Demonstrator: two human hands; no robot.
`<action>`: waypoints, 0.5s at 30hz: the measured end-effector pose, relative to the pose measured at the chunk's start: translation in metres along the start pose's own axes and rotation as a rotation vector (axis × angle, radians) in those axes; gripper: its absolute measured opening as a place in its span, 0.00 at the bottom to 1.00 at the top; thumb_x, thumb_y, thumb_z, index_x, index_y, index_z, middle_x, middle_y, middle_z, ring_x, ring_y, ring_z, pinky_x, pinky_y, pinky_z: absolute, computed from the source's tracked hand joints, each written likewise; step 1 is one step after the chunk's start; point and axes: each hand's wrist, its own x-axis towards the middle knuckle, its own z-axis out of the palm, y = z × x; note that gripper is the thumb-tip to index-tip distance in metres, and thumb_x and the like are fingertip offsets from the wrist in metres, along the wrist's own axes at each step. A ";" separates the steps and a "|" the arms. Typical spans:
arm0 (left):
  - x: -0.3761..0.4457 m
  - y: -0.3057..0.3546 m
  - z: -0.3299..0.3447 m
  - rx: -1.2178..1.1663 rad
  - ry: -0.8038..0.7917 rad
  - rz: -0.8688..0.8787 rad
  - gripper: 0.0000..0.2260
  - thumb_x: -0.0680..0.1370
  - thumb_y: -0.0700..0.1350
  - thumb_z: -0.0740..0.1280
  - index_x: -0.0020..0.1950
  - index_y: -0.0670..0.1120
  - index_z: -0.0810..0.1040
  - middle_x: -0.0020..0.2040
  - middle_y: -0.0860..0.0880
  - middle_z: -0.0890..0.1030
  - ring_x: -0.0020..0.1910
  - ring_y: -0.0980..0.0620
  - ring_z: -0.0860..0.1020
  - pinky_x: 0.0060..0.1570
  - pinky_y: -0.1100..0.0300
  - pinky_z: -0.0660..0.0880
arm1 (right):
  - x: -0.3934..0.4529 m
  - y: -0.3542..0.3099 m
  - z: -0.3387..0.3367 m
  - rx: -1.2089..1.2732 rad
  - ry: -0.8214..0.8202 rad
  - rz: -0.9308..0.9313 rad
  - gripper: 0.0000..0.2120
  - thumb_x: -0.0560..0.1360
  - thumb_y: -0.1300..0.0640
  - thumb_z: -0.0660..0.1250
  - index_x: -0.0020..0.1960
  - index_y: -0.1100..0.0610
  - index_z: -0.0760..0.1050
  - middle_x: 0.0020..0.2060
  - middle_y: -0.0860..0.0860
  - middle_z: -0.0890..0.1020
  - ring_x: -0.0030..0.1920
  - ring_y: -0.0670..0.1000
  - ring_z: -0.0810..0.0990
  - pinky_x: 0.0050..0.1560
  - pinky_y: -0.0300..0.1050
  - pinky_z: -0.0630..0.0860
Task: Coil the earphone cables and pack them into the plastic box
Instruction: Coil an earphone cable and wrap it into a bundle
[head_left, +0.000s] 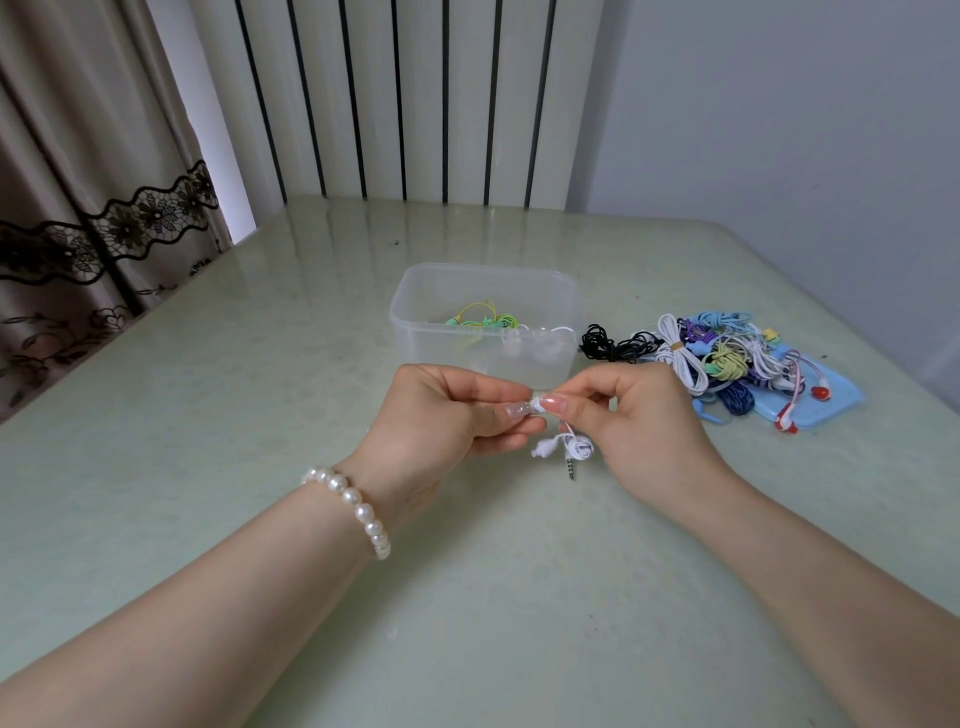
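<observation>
- Pinching a white earphone cable (569, 447) between them, the left hand (447, 415) and right hand (644, 421) meet above the desk (208, 415); its earbuds and plug dangle.
- Beyond sits the plastic box (485, 322), holding green and white earphones.
- Right of it lies a pile of earphones (727, 353).

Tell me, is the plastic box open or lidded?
Open: the plastic box shows no lid, and yellow-green earphones lie inside, seen from above.

a pale green table (208, 415) bears a plastic box (415, 312), tangled earphones (727, 353) and a blue lid (831, 405).
</observation>
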 end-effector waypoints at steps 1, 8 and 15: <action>0.000 0.000 0.000 -0.001 0.000 0.000 0.05 0.71 0.27 0.66 0.41 0.35 0.79 0.34 0.42 0.83 0.34 0.50 0.83 0.39 0.61 0.81 | 0.000 0.000 0.000 -0.015 0.009 0.000 0.09 0.70 0.61 0.71 0.33 0.51 0.78 0.26 0.49 0.76 0.28 0.43 0.70 0.32 0.34 0.67; -0.002 0.001 0.002 -0.124 -0.020 -0.057 0.06 0.72 0.28 0.65 0.44 0.34 0.79 0.38 0.40 0.83 0.35 0.49 0.83 0.39 0.62 0.81 | -0.005 0.003 0.007 -0.401 0.200 -0.267 0.07 0.69 0.56 0.69 0.35 0.58 0.81 0.27 0.47 0.76 0.35 0.51 0.71 0.38 0.46 0.68; 0.002 0.004 -0.005 -0.122 -0.030 -0.045 0.05 0.72 0.30 0.65 0.45 0.36 0.79 0.37 0.43 0.84 0.35 0.50 0.83 0.38 0.62 0.81 | 0.000 0.000 -0.001 0.085 0.027 -0.038 0.06 0.71 0.62 0.69 0.36 0.56 0.81 0.29 0.53 0.79 0.30 0.42 0.71 0.34 0.32 0.68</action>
